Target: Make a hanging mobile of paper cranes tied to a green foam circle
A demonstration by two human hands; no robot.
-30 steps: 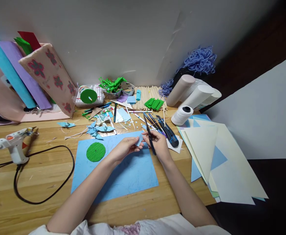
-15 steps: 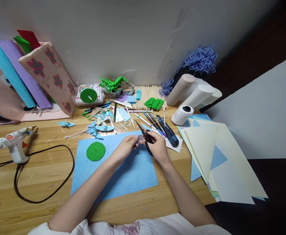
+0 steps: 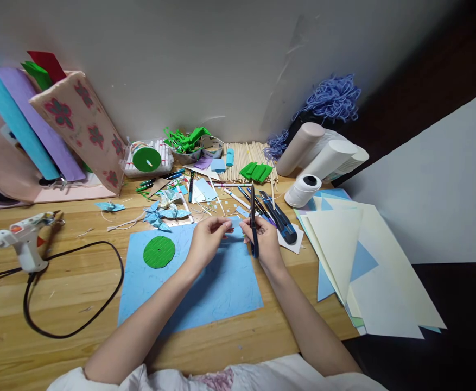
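Both hands up just above the far edge of the big blue sheet (image 3: 205,282), near the middle of the counter (image 3: 58,293). Left hand (image 3: 205,241) pinching a small scrap of blue paper (image 3: 233,222) between thumb and fingers, closed on it. Right hand (image 3: 264,239) wrapped around one pair of dark scissors (image 3: 253,220), grip clenched, blades pointing straight away toward the wall, long axis running from the near edge to the far edge. Whether the blades are parted or together — cannot tell at this size.

Scrap just left of the blades, nearly touching them, between the two hands; left hand nearer to it, already holding it.

One green paper disc (image 3: 159,252) flat on the blue sheet's far left corner, well apart from the hands. One glue gun (image 3: 21,239) with its black cord near the counter's left edge. One white spool of thread (image 3: 303,191) and a fanned pile of cream and blue sheets (image 3: 355,255) toward the right edge. Pens, sticks and green scraps crowded along the far edge — too many and too tangled to count.
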